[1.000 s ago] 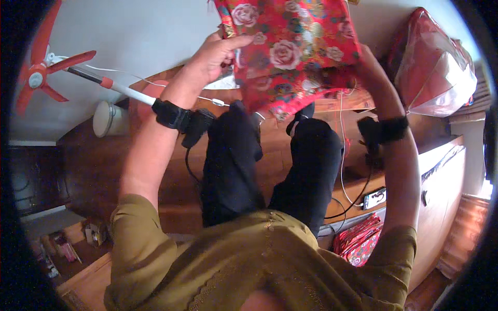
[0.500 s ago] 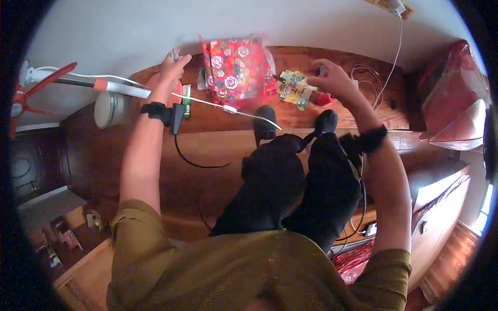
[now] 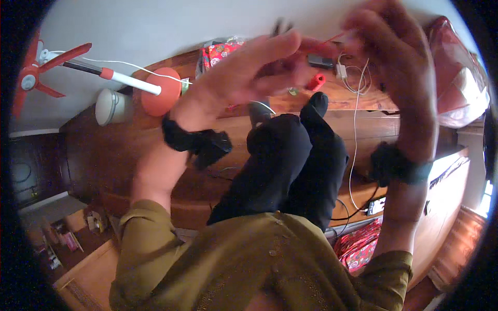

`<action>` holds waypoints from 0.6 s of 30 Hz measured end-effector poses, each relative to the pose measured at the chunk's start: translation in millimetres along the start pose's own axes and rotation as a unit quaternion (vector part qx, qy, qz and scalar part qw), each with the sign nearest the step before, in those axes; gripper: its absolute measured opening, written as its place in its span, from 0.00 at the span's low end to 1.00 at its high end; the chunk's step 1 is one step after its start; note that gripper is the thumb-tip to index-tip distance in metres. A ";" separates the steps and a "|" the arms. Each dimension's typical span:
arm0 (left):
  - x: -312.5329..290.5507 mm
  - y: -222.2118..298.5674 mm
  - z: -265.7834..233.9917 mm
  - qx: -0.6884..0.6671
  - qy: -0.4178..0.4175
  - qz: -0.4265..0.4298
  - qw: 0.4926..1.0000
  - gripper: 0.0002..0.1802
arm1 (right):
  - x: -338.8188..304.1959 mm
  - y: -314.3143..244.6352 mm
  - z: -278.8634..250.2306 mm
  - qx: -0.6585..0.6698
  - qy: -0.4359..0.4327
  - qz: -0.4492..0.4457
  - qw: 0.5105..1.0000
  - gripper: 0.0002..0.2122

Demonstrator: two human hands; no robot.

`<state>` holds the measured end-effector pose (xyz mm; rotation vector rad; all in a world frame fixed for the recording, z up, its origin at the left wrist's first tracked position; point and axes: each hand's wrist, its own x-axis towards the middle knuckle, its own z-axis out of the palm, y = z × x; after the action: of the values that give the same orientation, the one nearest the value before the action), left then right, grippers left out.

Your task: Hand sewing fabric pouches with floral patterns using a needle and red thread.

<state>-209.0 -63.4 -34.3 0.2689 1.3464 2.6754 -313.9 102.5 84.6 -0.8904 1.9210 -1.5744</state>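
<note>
Both my hands are raised close to the camera and blurred. My left hand [image 3: 249, 78] is in front of the bench, fingers bent toward the right hand. A small dark pronged thing [image 3: 281, 27] shows above its thumb; its kind is unclear. My right hand [image 3: 391, 46] is higher, fingers curled together. A thin red strand [image 3: 335, 38] shows between the hands; what the fingertips hold is smeared. A red floral cloth [image 3: 220, 53] lies partly hidden behind my left hand. Below the gap between my hands are a red cylinder with a hole [image 3: 316, 82] and a black oblong object [image 3: 320, 61].
A wooden bench [image 3: 363, 101] runs along the wall. A red-bladed fan [image 3: 28, 82] with a round base [image 3: 165, 90] and a white lidded tub [image 3: 110, 107] are left. A white cable [image 3: 356, 150] hangs down. More red floral fabric [image 3: 360, 243] lies lower right.
Both hands have risen toward the camera, the left also moving right. The left hand now covers much of the floral cloth and the yellow package. The red cylinder shows more fully.
</note>
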 end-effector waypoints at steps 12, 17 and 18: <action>-137.2 52.3 32.3 0.429 0.172 -0.137 0.876 0.08 | -335.2 157.5 -225.3 0.334 0.368 -0.001 0.868 0.08; -162.0 42.7 36.0 0.494 0.115 -0.221 0.833 0.16 | -450.0 148.7 -177.1 0.196 0.541 0.159 0.803 0.02; -176.0 36.7 31.4 0.489 0.125 -0.224 0.834 0.14 | -465.2 145.4 -166.5 0.232 0.539 0.134 0.799 0.03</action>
<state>-32.1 -95.6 -3.8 -0.2982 2.3922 1.4834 -152.3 576.6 -35.4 0.6468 1.9426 -2.4556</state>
